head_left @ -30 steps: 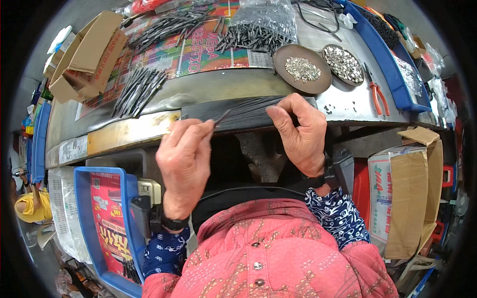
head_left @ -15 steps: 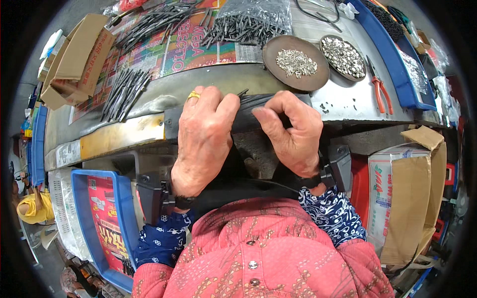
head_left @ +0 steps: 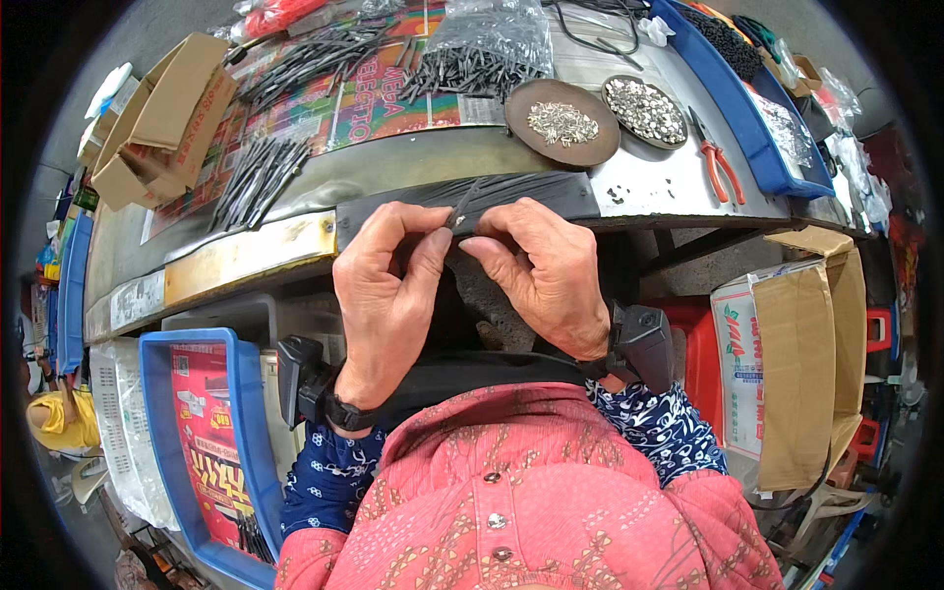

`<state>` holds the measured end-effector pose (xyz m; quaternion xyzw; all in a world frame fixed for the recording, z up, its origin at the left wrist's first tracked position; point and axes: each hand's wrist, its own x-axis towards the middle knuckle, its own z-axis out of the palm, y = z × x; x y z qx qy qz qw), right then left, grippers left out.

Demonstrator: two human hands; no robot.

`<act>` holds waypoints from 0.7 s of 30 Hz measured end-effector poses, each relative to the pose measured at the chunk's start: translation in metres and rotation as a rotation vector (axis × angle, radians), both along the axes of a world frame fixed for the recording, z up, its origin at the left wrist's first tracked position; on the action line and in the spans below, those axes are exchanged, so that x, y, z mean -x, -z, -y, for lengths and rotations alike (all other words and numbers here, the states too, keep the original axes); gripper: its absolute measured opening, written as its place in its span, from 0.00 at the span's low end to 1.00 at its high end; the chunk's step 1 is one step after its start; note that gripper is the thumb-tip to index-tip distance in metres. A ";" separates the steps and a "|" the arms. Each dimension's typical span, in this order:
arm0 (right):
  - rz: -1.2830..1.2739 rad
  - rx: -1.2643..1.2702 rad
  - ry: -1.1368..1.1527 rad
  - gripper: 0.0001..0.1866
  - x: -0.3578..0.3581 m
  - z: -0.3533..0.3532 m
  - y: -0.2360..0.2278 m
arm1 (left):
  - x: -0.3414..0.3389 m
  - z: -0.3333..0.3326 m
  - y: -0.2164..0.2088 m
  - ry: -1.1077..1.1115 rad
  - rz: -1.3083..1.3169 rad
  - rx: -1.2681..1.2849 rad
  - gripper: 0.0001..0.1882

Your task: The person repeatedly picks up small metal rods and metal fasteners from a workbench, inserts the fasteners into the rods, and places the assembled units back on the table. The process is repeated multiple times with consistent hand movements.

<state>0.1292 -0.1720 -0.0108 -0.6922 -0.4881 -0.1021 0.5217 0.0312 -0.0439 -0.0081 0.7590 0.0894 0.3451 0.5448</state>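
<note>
My left hand [head_left: 385, 285] is closed in a pinch just in front of the table edge. Between its thumb and forefinger is the lower end of a thin black strip [head_left: 464, 202], with a small silvery piece [head_left: 458, 220] at that end. Close beside it, my right hand [head_left: 546, 270] has its fingers curled and its thumb near the forefinger; anything in its grasp is hidden. Beyond both hands, black sheeting [head_left: 551, 199] covers part of the table's front edge. A brown dish [head_left: 519, 123] of small metal pieces and a second dish of silvery discs [head_left: 644, 110] stand further back.
Bundles of black strips [head_left: 261, 182] lie at left, and more spill from a clear bag [head_left: 497, 34]. Red-handled pliers [head_left: 721, 169] rest at right near a blue tray [head_left: 752, 128]. A cardboard box [head_left: 167, 118] stands far left; a blue bin [head_left: 251, 442] sits below.
Both hands have drawn back toward me from the table edge. My left hand has turned, so its pinch and the strip end with the silvery piece now show.
</note>
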 end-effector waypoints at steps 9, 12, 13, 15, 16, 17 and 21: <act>0.019 -0.044 -0.007 0.08 0.007 -0.012 -0.005 | 0.014 0.011 -0.005 0.092 -0.005 0.218 0.09; 0.033 -0.065 -0.001 0.07 0.010 -0.013 -0.007 | 0.015 0.011 -0.007 0.110 0.014 0.242 0.09; 0.041 -0.058 0.008 0.07 0.011 -0.013 -0.007 | 0.014 0.011 -0.007 0.115 0.030 0.243 0.09; 0.073 -0.064 0.029 0.07 0.013 -0.013 -0.008 | 0.015 0.012 -0.007 0.128 0.043 0.262 0.08; 0.065 -0.063 0.031 0.07 0.014 -0.014 -0.008 | 0.015 0.012 -0.007 0.122 0.049 0.245 0.08; 0.057 -0.062 0.034 0.07 0.014 -0.014 -0.008 | 0.016 0.012 -0.007 0.116 0.055 0.229 0.07; 0.020 -0.064 0.023 0.08 0.015 -0.020 -0.007 | 0.016 0.007 -0.006 0.060 0.071 0.148 0.07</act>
